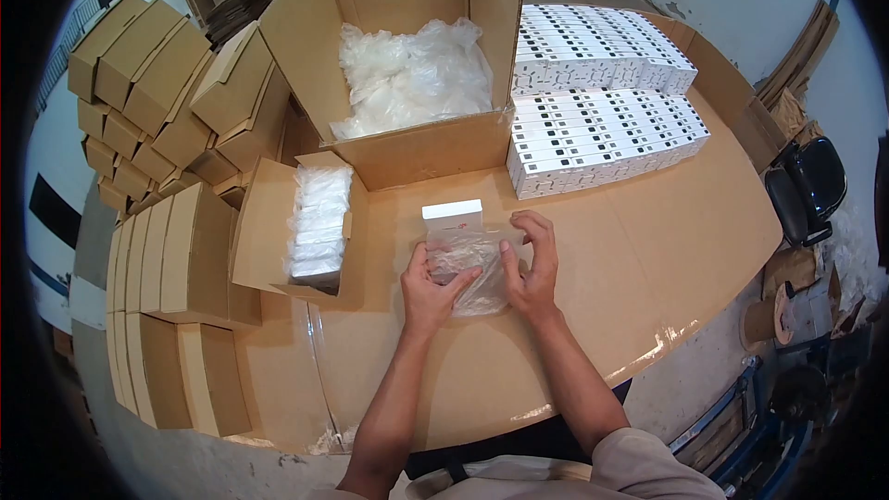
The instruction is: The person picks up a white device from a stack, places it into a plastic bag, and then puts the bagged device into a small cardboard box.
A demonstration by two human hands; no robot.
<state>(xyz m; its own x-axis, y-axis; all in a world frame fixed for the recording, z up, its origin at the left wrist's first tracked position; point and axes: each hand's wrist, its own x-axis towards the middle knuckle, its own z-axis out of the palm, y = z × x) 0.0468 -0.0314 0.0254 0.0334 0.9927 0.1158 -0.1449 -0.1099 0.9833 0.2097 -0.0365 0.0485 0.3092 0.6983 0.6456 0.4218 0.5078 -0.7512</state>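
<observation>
Glistening, wrinkled clear bag between left hand and right hand

On the right I note a black chair, cardboard strips leaning against a pale wall, and a blue frame.

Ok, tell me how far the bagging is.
Looks done: wrapped packs in the open carton. In hand: a clear bag between left hand and right hand, with a white box partly inside or behind it. Remaining, apparently: the stacked white boxes, seemingly unbagged.
</observation>
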